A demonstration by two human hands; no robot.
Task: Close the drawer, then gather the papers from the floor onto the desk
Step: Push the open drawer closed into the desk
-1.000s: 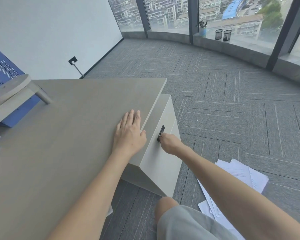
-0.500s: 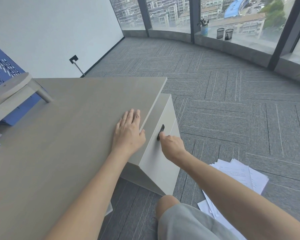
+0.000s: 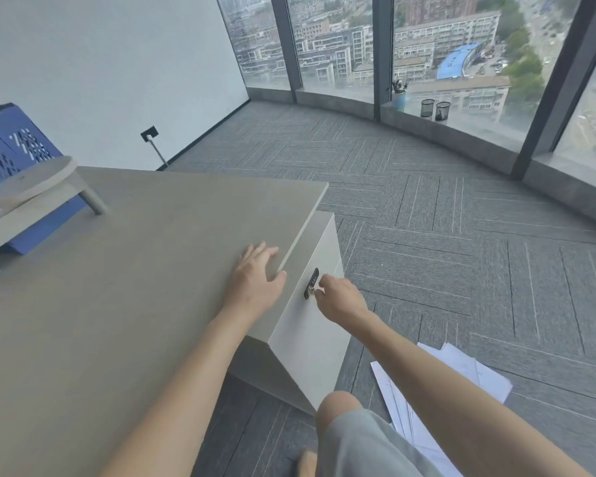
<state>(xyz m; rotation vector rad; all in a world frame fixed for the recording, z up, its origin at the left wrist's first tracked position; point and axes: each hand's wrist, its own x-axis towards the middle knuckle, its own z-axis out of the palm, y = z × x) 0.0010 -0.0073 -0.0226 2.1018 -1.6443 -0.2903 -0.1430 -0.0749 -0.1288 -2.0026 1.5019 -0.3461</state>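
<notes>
At the drawer [image 3: 310,315] front, the right hand [image 3: 339,299] is pinching its lock [image 3: 311,283], the left hand [image 3: 255,277] is lying flat and open on the desk [image 3: 117,287], and the papers [image 3: 461,376] are waiting on the floor [image 3: 461,218].

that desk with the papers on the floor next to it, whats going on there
A person is crouched at the desk. Their left hand lies flat on the desktop near its edge, while the right hand is at the small black lock on the drawer front. The papers lie scattered on the carpet, not yet gathered.
</notes>
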